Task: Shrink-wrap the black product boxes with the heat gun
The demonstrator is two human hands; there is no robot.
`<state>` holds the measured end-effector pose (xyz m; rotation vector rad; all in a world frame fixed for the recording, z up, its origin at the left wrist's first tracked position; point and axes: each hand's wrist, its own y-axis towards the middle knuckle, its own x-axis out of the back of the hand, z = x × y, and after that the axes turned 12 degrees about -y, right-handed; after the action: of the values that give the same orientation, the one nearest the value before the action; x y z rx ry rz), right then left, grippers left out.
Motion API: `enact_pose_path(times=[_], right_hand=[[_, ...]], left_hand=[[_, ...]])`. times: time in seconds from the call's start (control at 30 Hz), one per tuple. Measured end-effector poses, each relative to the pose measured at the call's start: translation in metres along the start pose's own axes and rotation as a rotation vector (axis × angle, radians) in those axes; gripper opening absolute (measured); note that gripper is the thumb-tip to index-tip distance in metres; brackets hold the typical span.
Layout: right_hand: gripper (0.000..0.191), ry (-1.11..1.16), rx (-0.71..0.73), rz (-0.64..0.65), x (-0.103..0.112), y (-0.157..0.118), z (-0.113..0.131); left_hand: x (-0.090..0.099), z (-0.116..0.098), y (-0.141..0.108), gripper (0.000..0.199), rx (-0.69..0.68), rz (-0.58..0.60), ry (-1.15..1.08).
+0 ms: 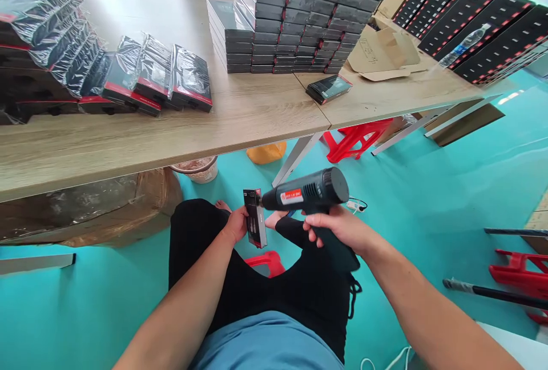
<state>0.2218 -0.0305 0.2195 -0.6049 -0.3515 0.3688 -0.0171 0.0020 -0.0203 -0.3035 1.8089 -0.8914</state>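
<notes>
My left hand (238, 224) grips a small black and grey box (256, 222) by its left edge, held upright above my lap. Wrapped round the handle of a dark heat gun (308, 190) is my right hand (329, 224). The gun's nozzle points left at the upper part of the box; whether it touches the box I cannot tell. Above, on the wooden table (257, 113), one loose black box (329, 89) lies near the front edge. Boxes in loose, crinkled clear film (190, 76) are piled at the left.
A tall stack of boxes (295, 21) stands at the table's back, with an opened carton (381, 53) and a plastic bottle (464, 45) to its right. Beneath are a waste bin (201, 170), a red stool (353, 139) and a power strip (356, 205).
</notes>
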Motion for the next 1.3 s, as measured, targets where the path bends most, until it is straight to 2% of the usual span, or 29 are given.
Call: enact_pose_path(times=[0.1,0.2,0.27,0.33,0.4,0.47,0.57,0.7,1.0,1.3], right_hand=[[0.015,-0.087,-0.084,0.124,-0.01,-0.019,-0.024],[0.02,-0.035,-0.127,0.135,-0.017,-0.037,-0.051],[0.027,0.108,-0.124,0.086,-0.019,-0.045,-0.065],[0.034,0.283,-0.132,-0.003,-0.018,-0.048,-0.076],[0.036,0.465,-0.15,-0.105,-0.016,-0.045,-0.084],[0.033,0.646,-0.161,-0.18,-0.013,-0.04,-0.092],[0.027,0.879,-0.168,-0.203,-0.01,-0.029,-0.102],[0.021,1.01,-0.167,-0.184,-0.01,-0.019,-0.107],[0.019,1.019,-0.157,-0.166,-0.015,-0.009,-0.097],[0.018,0.99,-0.124,-0.163,-0.009,0.0,-0.096]], left_hand=[[-0.006,-0.006,-0.001,0.012,-0.013,-0.041,0.042],[-0.012,-0.012,-0.006,0.016,-0.036,-0.034,0.041],[-0.015,-0.016,-0.012,0.031,-0.025,0.024,0.038],[-0.018,-0.019,-0.019,0.052,0.012,0.098,0.017],[-0.021,-0.021,-0.026,0.065,0.067,0.169,-0.02],[-0.023,-0.022,-0.031,0.067,0.135,0.241,-0.045],[-0.026,-0.02,-0.036,0.062,0.201,0.305,-0.034],[-0.028,-0.015,-0.041,0.063,0.204,0.316,0.019],[-0.026,-0.013,-0.044,0.06,0.254,0.252,0.115],[-0.017,-0.012,-0.032,0.068,0.351,0.337,0.147]])
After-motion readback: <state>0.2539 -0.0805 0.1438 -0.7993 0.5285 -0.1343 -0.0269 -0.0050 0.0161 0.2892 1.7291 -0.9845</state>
